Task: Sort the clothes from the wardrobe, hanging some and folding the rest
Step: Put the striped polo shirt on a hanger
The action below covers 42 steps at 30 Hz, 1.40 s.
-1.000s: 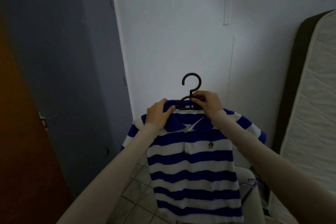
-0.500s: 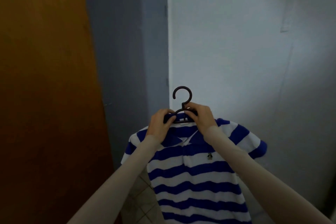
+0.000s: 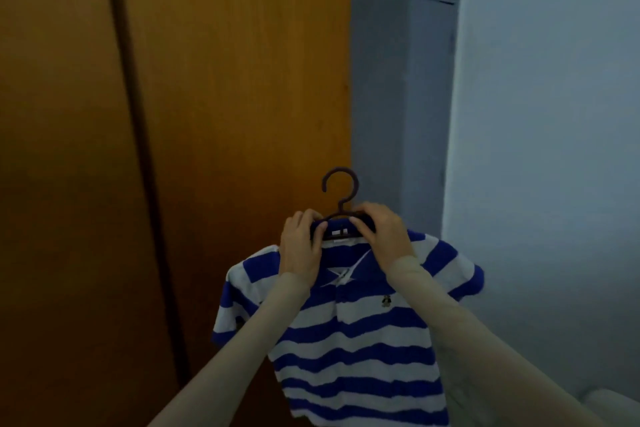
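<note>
A blue-and-white striped polo shirt (image 3: 353, 350) hangs on a dark plastic hanger (image 3: 341, 192), held up in front of me. My left hand (image 3: 301, 246) grips the collar and the hanger's left shoulder. My right hand (image 3: 381, 236) grips the hanger's right shoulder next to the neck, fingers curled over the bar. The hook points up, free of any rail. The brown wooden wardrobe (image 3: 173, 149) fills the left half of the view, its doors closed in front of me.
A grey door (image 3: 401, 114) stands behind the shirt, right of the wardrobe. A pale wall (image 3: 554, 114) fills the right side. A light object's edge (image 3: 616, 402) shows at the bottom right corner.
My view has swung left: the wardrobe now fills the left half and the mattress has gone out of sight. Both hands keep their hold on the hanger and the shirt.
</note>
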{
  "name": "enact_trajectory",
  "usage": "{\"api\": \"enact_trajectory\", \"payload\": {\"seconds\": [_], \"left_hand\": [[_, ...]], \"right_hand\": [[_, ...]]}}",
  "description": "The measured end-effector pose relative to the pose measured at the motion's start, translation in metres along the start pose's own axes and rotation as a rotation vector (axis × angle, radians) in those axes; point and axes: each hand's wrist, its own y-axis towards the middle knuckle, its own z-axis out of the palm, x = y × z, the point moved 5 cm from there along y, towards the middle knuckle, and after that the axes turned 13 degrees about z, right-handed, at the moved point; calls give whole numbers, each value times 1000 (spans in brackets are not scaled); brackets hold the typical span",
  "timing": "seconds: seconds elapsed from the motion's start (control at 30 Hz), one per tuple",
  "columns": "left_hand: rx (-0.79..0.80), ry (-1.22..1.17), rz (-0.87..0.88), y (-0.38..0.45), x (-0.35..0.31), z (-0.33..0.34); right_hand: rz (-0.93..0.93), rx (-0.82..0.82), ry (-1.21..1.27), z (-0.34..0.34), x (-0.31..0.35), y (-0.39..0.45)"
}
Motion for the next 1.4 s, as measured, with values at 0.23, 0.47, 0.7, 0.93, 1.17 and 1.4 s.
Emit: {"api": "enact_trajectory", "payload": {"seconds": [0.23,0.47,0.7,0.93,1.17,1.4], "left_hand": [[-92,153,-43,-38,80,-151],[-150,339,-118,-79,144,-288],[-149,543,-174,-100,190,-381],[-146,802,-176,-80,233,-434],[-96,1244,-159,-26,253,-485],[-157,1430,-68,41,267,-541]], "right_hand": [[-163,-78,77,95,143,-18],[-298,-78,103,181,264,-43],[-391,-147,193,241,359,-51],[-447,-251,221,281,423,-20],[-544,-365,281,294,490,39],[-597,-508,215,278,565,100]]}}
